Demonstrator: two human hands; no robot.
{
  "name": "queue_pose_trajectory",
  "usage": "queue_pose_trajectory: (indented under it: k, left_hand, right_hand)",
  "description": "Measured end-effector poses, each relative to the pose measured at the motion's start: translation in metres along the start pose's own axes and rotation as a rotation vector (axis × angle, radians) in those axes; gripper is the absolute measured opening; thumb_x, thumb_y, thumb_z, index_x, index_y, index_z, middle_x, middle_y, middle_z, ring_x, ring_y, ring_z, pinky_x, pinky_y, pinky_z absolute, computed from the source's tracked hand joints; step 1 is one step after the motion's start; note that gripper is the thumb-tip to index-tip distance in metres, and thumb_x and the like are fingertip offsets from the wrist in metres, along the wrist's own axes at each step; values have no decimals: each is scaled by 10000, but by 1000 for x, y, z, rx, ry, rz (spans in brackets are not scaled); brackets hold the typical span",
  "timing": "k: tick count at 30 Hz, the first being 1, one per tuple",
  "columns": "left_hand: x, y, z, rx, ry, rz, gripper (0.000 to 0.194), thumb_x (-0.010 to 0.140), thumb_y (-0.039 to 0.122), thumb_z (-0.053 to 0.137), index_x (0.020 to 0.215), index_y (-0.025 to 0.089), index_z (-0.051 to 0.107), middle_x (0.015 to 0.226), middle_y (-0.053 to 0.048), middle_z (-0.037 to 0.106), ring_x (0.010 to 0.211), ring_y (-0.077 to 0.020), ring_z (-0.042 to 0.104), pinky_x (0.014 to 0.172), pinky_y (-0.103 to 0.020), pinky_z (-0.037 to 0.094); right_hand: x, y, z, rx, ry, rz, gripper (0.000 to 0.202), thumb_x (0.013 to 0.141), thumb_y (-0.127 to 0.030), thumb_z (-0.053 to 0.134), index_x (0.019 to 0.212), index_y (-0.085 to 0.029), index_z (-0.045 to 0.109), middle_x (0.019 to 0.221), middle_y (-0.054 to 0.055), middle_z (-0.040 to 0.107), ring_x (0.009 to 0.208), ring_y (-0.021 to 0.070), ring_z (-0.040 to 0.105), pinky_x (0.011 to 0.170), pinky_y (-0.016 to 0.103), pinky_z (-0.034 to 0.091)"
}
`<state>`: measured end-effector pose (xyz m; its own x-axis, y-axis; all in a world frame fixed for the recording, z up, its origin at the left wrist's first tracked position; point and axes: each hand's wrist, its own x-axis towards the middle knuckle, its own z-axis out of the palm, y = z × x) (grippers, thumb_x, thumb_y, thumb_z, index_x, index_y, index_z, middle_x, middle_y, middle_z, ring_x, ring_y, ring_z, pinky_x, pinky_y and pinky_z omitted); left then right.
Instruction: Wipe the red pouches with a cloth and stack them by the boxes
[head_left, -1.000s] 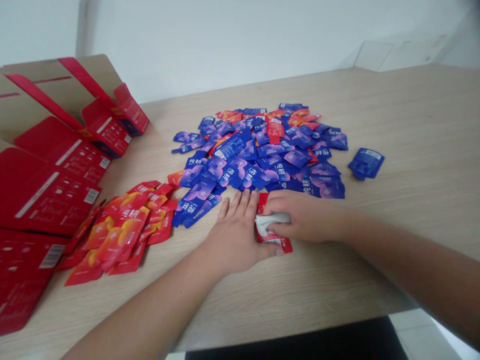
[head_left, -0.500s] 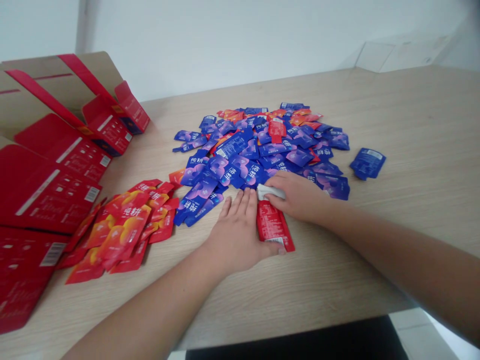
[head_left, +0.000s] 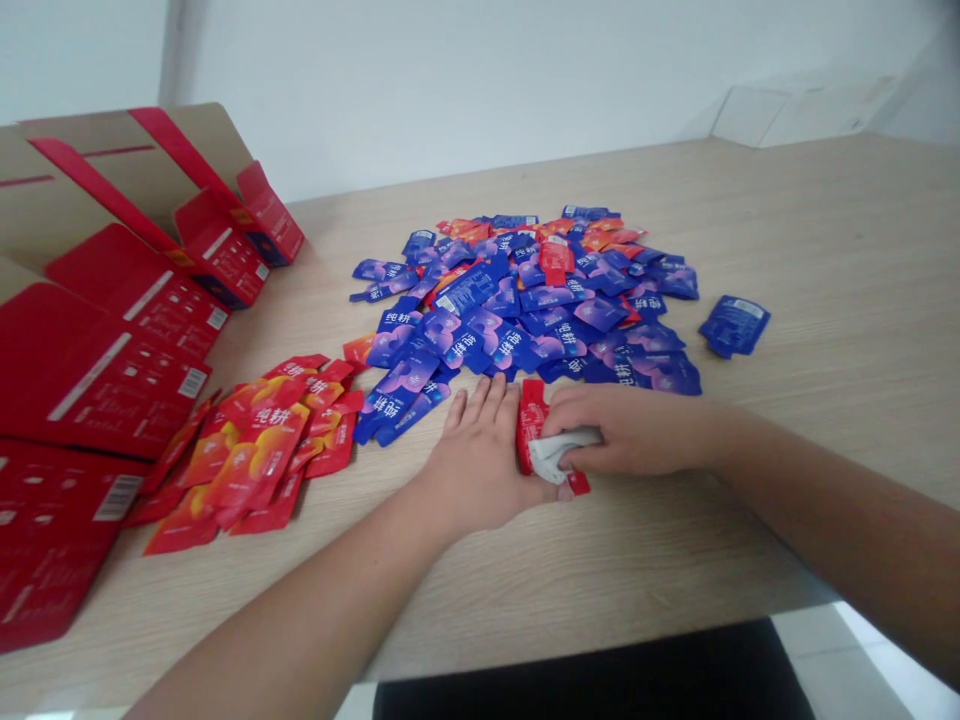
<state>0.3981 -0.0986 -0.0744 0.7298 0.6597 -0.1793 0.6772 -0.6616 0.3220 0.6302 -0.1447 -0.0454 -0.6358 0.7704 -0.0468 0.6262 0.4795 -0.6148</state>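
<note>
A red sachet lies printed side up on the table in front of me, its narrow end pointing away. My left hand rests flat along its left side with the fingers stretched out, and the thumb touches its near end. My right hand is closed on a crumpled white cloth, possibly a tissue, pressed onto the sachet's lower part. The cloth and fingers hide much of the sachet. Just beyond both hands spreads a pile of blue sachets with some red and orange ones mixed in.
To the left, a stack of red and orange sachets lies beside red cartons with raised flaps. A single blue sachet sits apart on the right of the wooden table. A white box-like object stands against the wall.
My right hand has drawn the white cloth from the sachet's far end down toward its near end. My left hand has stayed in place. The view has shifted slightly.
</note>
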Motion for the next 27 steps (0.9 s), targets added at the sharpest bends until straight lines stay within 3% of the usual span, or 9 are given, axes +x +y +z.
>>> queue_pose_trajectory:
  k: [8,15,20,27]
  left_hand:
    - [1,0,-1,-59,25,-9,1309,781,870,740,1699,63,270,1767,-285,217,1678,-430,96,1358,-658,72]
    - [3,1,-1,-60,18,-39,1331,745,850,784,1667,15,311,1775,-298,170,1682,-425,92,1369,-625,70]
    - [4,2,-2,-39,20,-69,1431,715,871,789,1691,-18,236,1782,-303,125,1678,-443,109,1371,-608,88]
    - [2,1,1,-85,73,-47,1335,692,834,841,1647,49,336,1764,-314,208,1672,-450,145,1363,-624,101]
  right_hand:
    - [12,10,13,-105,206,45,186,968,-225,694,1133,-171,762,1135,104,741,1071,264,671,998,416,505]
    - [28,18,21,-300,327,111,171,1024,-261,611,1104,-185,741,1065,102,700,1062,285,640,993,435,498]
    - [33,18,26,-404,370,175,251,1070,-280,547,1227,-187,720,1117,115,698,1074,295,654,962,432,516]
    - [39,36,29,-416,557,286,248,1056,-330,584,1212,-170,691,1246,159,722,1181,314,669,1009,432,525]
